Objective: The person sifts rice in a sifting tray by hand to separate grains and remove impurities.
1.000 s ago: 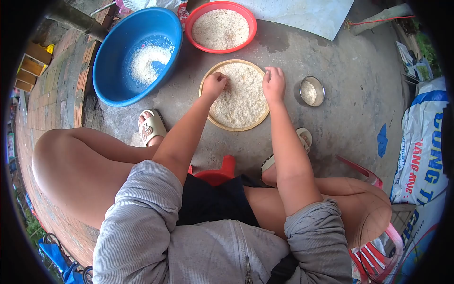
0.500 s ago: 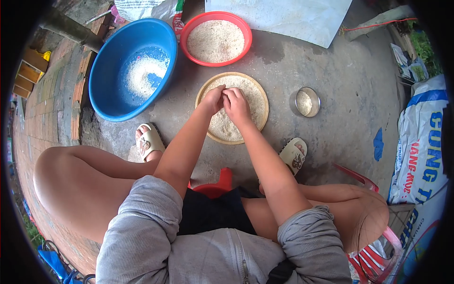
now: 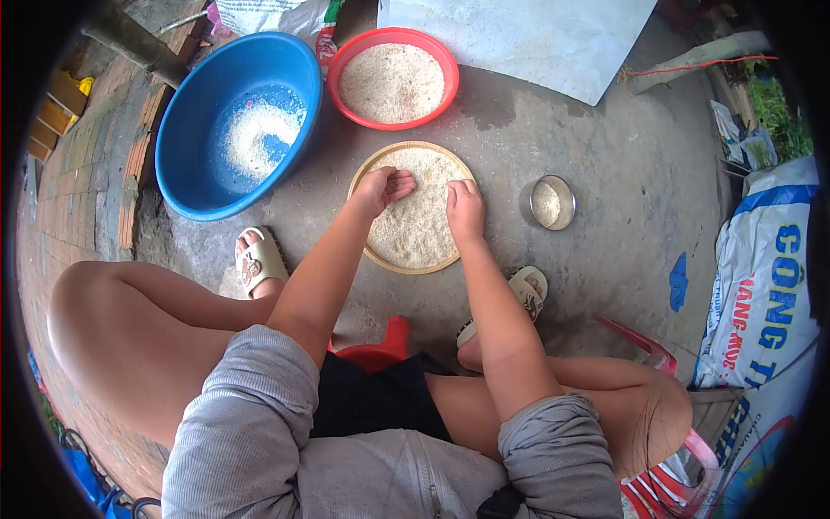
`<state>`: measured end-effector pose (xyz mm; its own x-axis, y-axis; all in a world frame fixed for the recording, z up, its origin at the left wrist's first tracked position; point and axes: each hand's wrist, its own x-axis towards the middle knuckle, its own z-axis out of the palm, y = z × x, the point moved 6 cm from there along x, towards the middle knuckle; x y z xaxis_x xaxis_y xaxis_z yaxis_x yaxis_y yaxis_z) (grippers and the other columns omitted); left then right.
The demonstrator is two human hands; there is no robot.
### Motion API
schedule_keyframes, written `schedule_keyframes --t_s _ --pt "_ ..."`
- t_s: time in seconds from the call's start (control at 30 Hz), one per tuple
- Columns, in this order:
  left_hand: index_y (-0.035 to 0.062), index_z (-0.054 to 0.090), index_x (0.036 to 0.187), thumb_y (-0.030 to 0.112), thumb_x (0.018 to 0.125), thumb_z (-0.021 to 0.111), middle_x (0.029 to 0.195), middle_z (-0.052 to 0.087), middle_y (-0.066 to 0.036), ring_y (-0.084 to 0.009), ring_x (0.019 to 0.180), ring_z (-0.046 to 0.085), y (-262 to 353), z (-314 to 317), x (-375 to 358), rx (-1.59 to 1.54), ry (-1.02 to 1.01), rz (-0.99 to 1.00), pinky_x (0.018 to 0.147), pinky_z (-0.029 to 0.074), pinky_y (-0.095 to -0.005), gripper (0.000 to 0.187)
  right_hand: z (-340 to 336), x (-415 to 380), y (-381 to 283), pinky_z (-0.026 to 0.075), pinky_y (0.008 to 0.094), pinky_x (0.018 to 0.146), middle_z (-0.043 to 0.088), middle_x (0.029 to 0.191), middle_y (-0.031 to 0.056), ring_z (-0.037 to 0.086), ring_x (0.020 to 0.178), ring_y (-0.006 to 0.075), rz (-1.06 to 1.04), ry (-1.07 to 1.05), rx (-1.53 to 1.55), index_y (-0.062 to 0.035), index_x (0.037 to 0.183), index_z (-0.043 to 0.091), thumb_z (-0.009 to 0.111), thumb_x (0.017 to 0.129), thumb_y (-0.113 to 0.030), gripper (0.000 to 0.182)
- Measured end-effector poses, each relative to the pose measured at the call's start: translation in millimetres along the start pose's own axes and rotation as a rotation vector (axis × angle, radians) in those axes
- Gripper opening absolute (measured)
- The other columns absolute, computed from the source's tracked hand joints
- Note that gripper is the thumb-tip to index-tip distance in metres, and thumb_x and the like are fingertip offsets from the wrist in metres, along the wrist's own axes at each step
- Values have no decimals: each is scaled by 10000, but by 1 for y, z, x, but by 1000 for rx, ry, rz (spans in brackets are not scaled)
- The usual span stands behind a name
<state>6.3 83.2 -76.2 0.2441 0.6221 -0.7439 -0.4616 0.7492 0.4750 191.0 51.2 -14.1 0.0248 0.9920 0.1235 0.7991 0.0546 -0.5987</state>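
Note:
A round woven bamboo tray (image 3: 457, 259) lies on the ground between my feet, spread with pale rice grains (image 3: 415, 227). Over the left part of the tray is my left hand (image 3: 385, 188), palm turned upward and fingers stretched out. At the tray's right rim, my right hand (image 3: 465, 208) has its fingers curled together; whatever is in them is hidden. The two hands are apart, with rice showing between them.
A large blue basin (image 3: 186, 130) with some white grains stands tilted at the upper left. Beside it is a red basin (image 3: 451, 95) full of grains. A metal tin (image 3: 566, 216) holding grains is on the right, near printed sacks (image 3: 769, 277).
My hands were together over the tray and have now separated. The left hand has opened palm up, and the right has moved to the tray's right rim with fingers curled.

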Motion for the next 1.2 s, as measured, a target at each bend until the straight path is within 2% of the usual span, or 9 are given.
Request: schedule_keyframes --t_s 0.13,0.2,0.33,0.5,0.83,0.9,1.0,1.17,1.2 --pt "-9 586 987 220 978 383 934 646 -116 -203 883 635 0 22 0 -15 -25 24 827 529 -319 306 3 14 -68 454 395 838 570 1013 122 551 994 306 -176 -33 199 -46 1010 614 573 833 -72 184" --pt "3 592 934 215 975 390 877 640 -100 -181 832 638 7 30 1 -154 -126 56 787 545 -304 296 -19 11 -98 452 403 836 570 1002 113 553 968 307 -369 161 161 -50 1005 614 576 822 -69 188" --pt "-11 592 918 201 978 373 831 643 -105 -183 745 651 20 30 -7 -74 -68 55 703 574 -281 311 -32 -14 -55 453 408 833 566 986 105 552 941 307 -262 242 -83 -54 1002 613 577 811 -63 194" --pt "-15 592 922 204 981 360 845 646 -110 -188 770 653 14 12 -5 -57 -15 24 716 572 -286 324 -9 -34 10 461 395 832 569 989 114 547 946 306 -101 -5 -189 -54 973 612 540 834 -46 157" --pt "-17 593 957 204 980 370 856 647 -111 -186 758 642 18 28 -11 -89 -139 76 757 563 -318 315 -15 5 -97 452 403 845 551 1040 161 542 978 341 -265 309 119 -41 1056 591 551 818 -43 241" --pt "-24 593 968 205 976 393 881 647 -114 -182 787 640 32 33 -19 10 -100 101 779 556 -305 304 1 11 -68 444 401 892 544 1092 170 539 1030 320 -186 294 180 -7 1064 577 488 901 -128 222" --pt "-29 599 1036 233 959 451 924 644 -114 -191 860 635 37 60 -25 382 -215 31 815 538 -302 310 58 12 -4 447 399 939 548 1137 102 535 1071 231 858 77 1487 27 1114 535 273 1004 -358 478" --pt "37 607 1167 304 892 545 1046 651 -166 -270 964 636 40 100 -49 941 -347 157 823 524 -373 388 62 15 -5 496 337 891 557 1115 106 567 1000 223 844 -78 1771 18 1083 538 340 988 -319 402" --pt "59 618 1158 301 877 557 1043 656 -167 -278 964 638 51 99 -45 1098 -271 317 818 519 -374 376 62 16 -2 516 334 860 565 1083 110 578 967 222 908 -17 1839 26 1079 537 360 982 -292 377"
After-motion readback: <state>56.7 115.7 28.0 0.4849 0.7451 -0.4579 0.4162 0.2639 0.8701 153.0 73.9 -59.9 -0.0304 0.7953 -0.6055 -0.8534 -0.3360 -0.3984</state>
